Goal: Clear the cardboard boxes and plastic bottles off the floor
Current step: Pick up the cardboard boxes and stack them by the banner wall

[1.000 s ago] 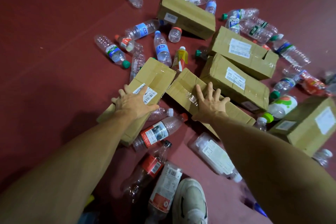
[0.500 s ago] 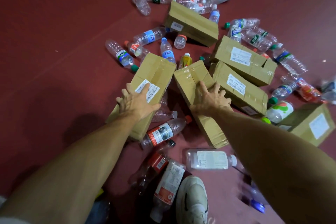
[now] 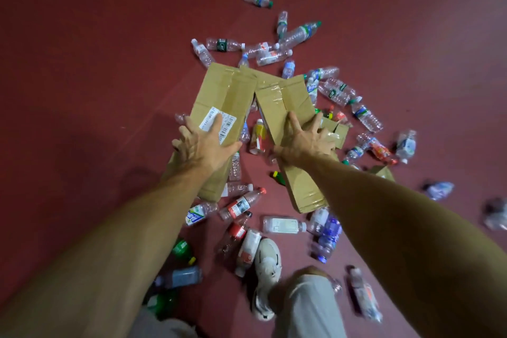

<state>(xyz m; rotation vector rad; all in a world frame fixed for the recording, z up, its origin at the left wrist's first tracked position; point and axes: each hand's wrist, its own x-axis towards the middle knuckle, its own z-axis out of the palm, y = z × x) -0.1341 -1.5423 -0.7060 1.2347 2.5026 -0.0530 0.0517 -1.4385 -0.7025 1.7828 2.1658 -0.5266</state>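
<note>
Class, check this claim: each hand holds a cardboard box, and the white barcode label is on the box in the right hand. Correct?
Wrong on one point: the head view shows the barcode label on the left box, in the left hand. The right box, in the right hand, shows tape, no label.

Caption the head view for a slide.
Left hand holds left box, right hand holds right box, over scattered bottles.

The labelled box [image 3: 219, 96] is matt brown cardboard with a white paper label [image 3: 218, 124]. Glossy clear tape [image 3: 270, 90] crosses the other box [image 3: 274, 115]. The bottles [image 3: 299, 34] are clear, shiny plastic, and the floor [image 3: 96, 63] is matt.
</note>
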